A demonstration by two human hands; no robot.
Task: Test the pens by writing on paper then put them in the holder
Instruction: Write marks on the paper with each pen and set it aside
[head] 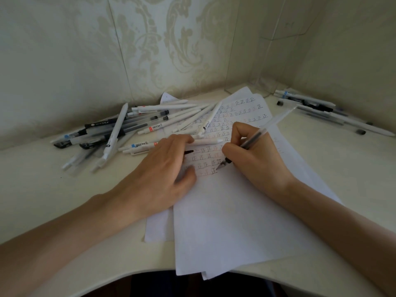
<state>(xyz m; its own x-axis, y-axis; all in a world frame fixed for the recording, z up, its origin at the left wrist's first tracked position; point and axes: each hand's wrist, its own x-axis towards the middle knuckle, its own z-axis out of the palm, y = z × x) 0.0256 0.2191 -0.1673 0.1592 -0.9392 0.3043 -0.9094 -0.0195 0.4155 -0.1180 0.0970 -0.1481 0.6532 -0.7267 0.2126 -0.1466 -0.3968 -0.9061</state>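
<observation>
White paper, several loose sheets overlapping on the tabletop, is the reference for every position below. Its upper half carries rows of small test characters in black and faint red.

My right hand pinches a translucent pen in a writing grip. The tip meets the paper at the end of the lowest row, near the sheet's middle. My left hand lies with relaxed fingers pressing the paper's left edge, just beside the written rows. A small black piece, perhaps a cap, shows at those fingertips, and I cannot tell whether it is held.

An untidy pile of pens sits left of the paper, with several white ones lying across its upper left corner. A smaller group of pens lies off the paper's upper right. Beyond the paper's far edge stands a faint clear box, which I take to be the holder. I see no pens inside it.

Judged risks:
- Smearing: fresh ink sits close to my left fingertips and under the heel of my right hand.
- Slipping: the top sheet could slide on those beneath if the left hand eases off mid-stroke.
- Rolling: the round pens resting on the paper's corner could roll across the rows.
- Mixing: the two loose groups could blur which pens are tested.
</observation>
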